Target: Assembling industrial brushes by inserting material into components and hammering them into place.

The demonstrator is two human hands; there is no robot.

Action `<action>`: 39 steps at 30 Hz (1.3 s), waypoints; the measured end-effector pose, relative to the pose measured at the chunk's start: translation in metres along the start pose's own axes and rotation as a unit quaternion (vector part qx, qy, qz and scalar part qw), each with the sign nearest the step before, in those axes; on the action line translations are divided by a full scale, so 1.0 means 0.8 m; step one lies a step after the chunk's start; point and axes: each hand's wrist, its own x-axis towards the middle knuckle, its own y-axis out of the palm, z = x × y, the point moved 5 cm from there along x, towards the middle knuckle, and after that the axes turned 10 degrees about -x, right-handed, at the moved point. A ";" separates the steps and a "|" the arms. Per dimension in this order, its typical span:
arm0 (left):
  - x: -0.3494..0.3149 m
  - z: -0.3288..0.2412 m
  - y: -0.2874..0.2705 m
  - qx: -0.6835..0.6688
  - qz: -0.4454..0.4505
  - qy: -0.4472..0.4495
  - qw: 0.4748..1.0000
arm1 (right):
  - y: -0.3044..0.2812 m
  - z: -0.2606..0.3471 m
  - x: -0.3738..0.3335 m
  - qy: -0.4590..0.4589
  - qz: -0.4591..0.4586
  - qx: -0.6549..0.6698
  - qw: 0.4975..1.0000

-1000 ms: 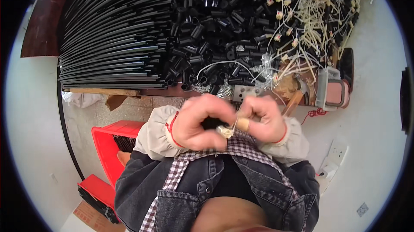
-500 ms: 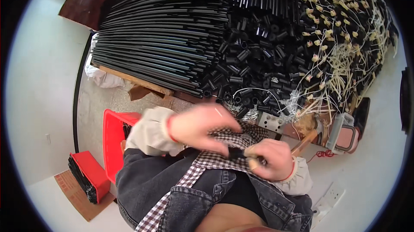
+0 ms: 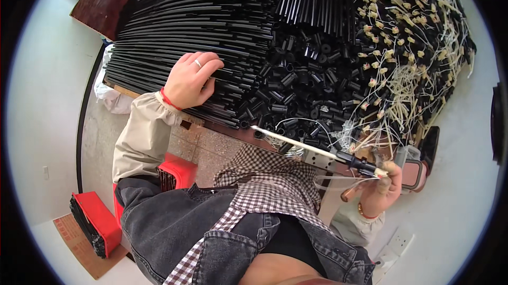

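Note:
My left hand (image 3: 192,82) is over the near ends of a wide stack of long black tubes (image 3: 196,36). Its fingers bend over the tubes, the thumb stands apart from them, and nothing held shows between. At the right, my right hand (image 3: 385,192) pinches a black fitting (image 3: 357,163) with a cream-coloured end between thumb and fingers. From that fitting a stiff white lead (image 3: 293,142) points left across the bench edge, and a thin pale strand hangs below it. A wooden-looking handle (image 3: 349,194) lies beside the right hand; its other end is hidden.
Short black sleeves (image 3: 296,81) lie heaped mid-bench. Beyond my right hand are many cream-tipped fittings with white wires (image 3: 407,68). A perforated metal block (image 3: 320,159) sits at the bench's front edge. Red bins (image 3: 103,219) (image 3: 180,171) stand low on the left.
My hands have parted from in front of my lap. The left has gone up and left to the black tubes; the right has moved right with the black fitting, whose white lead now shows.

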 end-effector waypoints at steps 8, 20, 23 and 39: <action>-0.012 0.005 -0.003 0.010 -0.013 0.049 0.999 | -0.021 -0.018 -0.001 -0.019 -0.046 -0.015 0.999; 0.032 -0.074 -0.040 -0.229 -0.006 0.042 0.972 | -0.016 0.032 0.005 -0.096 -0.142 0.044 0.984; 0.033 -0.094 -0.031 -0.177 -0.027 0.101 0.979 | -0.019 0.041 0.019 -0.092 -0.116 0.084 0.985; 0.026 -0.237 0.093 -0.407 0.027 -0.070 0.910 | 0.003 0.004 -0.019 0.129 0.020 0.041 0.991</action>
